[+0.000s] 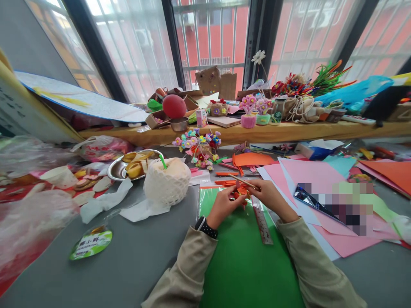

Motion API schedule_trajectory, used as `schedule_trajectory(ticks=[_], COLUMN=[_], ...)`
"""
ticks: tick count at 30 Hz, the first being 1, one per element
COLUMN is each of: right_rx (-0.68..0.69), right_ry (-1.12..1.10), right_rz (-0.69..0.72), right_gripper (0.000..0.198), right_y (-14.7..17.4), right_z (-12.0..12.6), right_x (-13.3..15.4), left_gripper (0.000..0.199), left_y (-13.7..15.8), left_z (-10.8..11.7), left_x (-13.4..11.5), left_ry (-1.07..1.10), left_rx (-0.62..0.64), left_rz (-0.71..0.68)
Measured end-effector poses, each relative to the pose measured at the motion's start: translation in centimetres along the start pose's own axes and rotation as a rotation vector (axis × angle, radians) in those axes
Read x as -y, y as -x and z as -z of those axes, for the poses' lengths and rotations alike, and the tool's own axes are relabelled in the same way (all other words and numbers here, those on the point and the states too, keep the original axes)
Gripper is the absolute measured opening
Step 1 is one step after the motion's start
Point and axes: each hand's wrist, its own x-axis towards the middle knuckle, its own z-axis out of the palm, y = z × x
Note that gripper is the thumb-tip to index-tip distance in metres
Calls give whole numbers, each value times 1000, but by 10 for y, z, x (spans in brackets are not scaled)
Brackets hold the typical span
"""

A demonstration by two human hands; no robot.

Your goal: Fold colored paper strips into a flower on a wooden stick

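My left hand [222, 207], with a dark dotted watch strap at the wrist, pinches a small folded orange paper piece [243, 197]. Its exact shape is partly hidden by my fingers. A thin wooden stick [241, 180] is gripped in my right hand [271, 197], slanting up to the left over the orange paper. Whether it is a pencil or a plain stick I cannot tell. Both hands are close together above a green sheet [250, 261]. Beside my right hand a clear ruler [262, 221] lies on that sheet. Orange paper strips [226, 182] lie just beyond the hands.
To the left stand a coconut in white netting [167, 182] and a metal bowl [113, 171] with banana peel. Pink paper [308, 175] and a phone [316, 204] lie at the right. Behind are small craft flowers [201, 145] and a crowded wooden ledge [224, 134].
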Motion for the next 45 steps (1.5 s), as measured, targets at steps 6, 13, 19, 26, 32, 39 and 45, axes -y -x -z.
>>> schedule_trajectory(ticks=[6, 13, 19, 26, 32, 39, 45], right_rx=[-1, -6, -48, -160, -205, -180, -100], right_ry=[132, 252, 312, 211, 119, 92, -1], right_rz=[-11, -20, -39, -101, -102, -108, -83], right_gripper=[22, 19, 19, 19, 18, 20, 23], right_y=[0, 1, 3, 1, 1, 2, 4], right_z=[0, -1, -1, 5, 4, 2, 11], right_x=[0, 7, 9, 5, 7, 9, 11], left_gripper=[39, 40, 36, 63, 48, 48, 46], left_y=[0, 0, -2, -2, -2, 0, 1], left_z=[-1, -1, 0, -2, -4, -1, 2], left_x=[-1, 3, 2, 5, 6, 3, -1], left_ry=[-42, -19, 68, 158, 93, 54, 78], left_rx=[-9, 22, 27, 23, -81, -52, -70], left_rz=[1, 37, 56, -11, -113, -122, -48])
